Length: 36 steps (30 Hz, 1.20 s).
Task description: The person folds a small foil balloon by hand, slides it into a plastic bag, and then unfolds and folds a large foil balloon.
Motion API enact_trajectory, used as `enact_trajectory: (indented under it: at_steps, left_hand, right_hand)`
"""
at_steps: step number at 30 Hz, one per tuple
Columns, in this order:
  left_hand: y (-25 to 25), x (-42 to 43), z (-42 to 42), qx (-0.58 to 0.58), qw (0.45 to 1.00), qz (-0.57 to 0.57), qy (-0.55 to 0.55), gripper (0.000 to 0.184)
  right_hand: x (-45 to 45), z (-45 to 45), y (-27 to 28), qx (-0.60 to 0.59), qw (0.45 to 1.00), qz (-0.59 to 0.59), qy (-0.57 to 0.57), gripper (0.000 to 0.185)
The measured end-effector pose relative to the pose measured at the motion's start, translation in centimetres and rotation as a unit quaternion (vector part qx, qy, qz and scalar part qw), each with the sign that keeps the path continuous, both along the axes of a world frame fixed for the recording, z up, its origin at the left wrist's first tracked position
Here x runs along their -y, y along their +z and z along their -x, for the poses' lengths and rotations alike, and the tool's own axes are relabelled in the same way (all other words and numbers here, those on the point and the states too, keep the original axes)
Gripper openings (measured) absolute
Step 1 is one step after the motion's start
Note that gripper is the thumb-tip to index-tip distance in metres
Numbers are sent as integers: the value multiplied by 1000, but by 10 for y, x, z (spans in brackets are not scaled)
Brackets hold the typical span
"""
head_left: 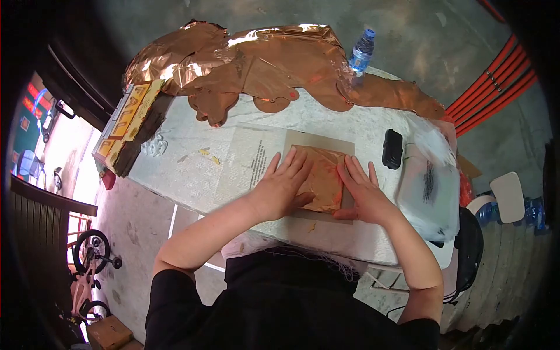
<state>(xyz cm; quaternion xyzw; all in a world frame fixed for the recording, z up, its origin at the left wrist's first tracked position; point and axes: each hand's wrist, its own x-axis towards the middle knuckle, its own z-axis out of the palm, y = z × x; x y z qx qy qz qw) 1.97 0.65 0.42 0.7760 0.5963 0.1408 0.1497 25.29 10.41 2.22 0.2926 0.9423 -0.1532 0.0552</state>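
A folded, flattened packet of copper-coloured foil lies on a grey card near the table's front edge. Across its left part, my left hand rests flat with the fingers stretched out. My right hand lies along the packet's right edge, fingers spread and thumb toward the near corner. Under and left of the card is a clear plastic bag with printed text. Both palms hide parts of the foil's edges.
Crumpled copper foil shapes cover the table's far side, beside a water bottle. A black case and clear plastic bags lie at right. Stacked yellow packages and a white coil are at left.
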Motion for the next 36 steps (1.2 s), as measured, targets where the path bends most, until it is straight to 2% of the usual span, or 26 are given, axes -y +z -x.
enact_trajectory:
  at_steps: [17,22,24,30,33,35,36]
  left_hand:
    - [-6,-2,-2,9,998,-54,-28,71]
    - [1,-4,-5,3,999,-34,-29,73]
    - [2,-6,-4,2,999,-28,-33,75]
    - [6,-4,8,79,995,-43,-54,77]
    - [6,-3,12,118,991,-34,-46,71]
    - [6,-1,18,116,984,-125,45,63]
    - [5,3,22,115,985,-123,43,63]
  right_hand:
    - [3,23,-12,-1,1000,-22,22,113]
    - [6,37,-17,11,999,-25,18,113]
    - [7,44,-18,-27,999,-14,31,110]
    - [13,63,-24,-31,999,-18,32,110]
    - [15,61,-23,-58,998,-12,23,109]
    - [14,58,-27,-78,997,-9,21,108]
    - [13,57,-32,-99,995,-12,21,105]
